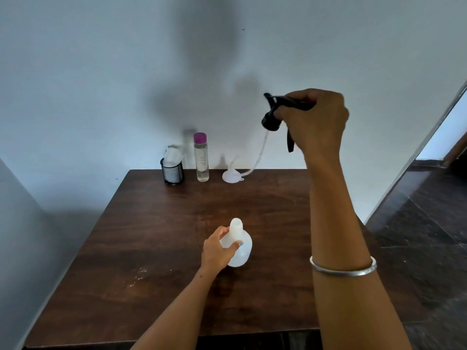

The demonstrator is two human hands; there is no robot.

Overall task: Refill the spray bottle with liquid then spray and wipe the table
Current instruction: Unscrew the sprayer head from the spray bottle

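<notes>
My left hand (219,251) gripped the spray bottle (238,245) by its shoulder, near the middle of the table (141,248). It looked empty, light, thin-walled and easily tipped, so low on the body seemed the safest hold. My right hand (316,120) pinched the black spray head (274,113) aloft, tube dangling. At the far edge stood 1 funnel (231,174), a refill bottle (201,157) and a mesh cup (172,173), all well apart from the bottle.

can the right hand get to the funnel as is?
Probably not yet: the right hand grips the spray head, raised above the table. The path to the funnel looks unobstructed.
</notes>
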